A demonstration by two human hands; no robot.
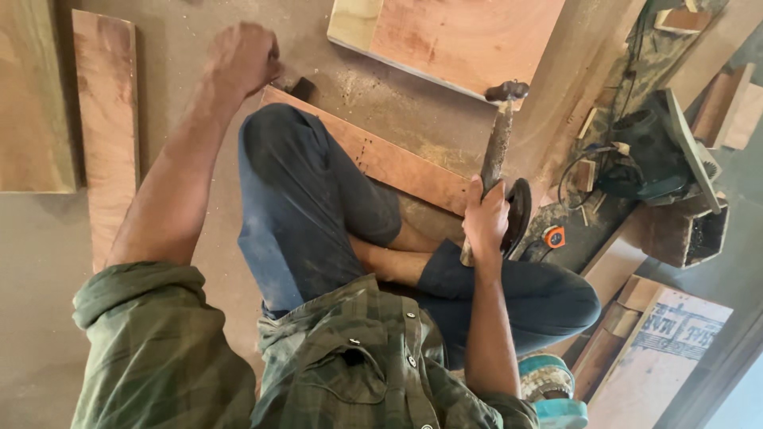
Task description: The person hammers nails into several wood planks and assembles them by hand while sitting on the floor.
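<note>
My right hand (pixel 485 218) grips the lower end of a hammer (pixel 497 143), which points away from me with its dark metal head raised over a reddish wooden board (pixel 389 163). The board lies on the floor under my bent knee, with a few small dark dots near its middle. My left hand (pixel 242 57) is closed at the board's far left corner, beside a small dark block (pixel 300 86). What the fingers pinch there is hidden.
A large plywood panel (pixel 457 36) lies beyond the board. Two planks (pixel 103 119) lie to the left. At right sit a green power tool (pixel 648 151) with cables, an orange tape measure (pixel 554 237), wood offcuts and a printed cardboard sheet (pixel 675 334).
</note>
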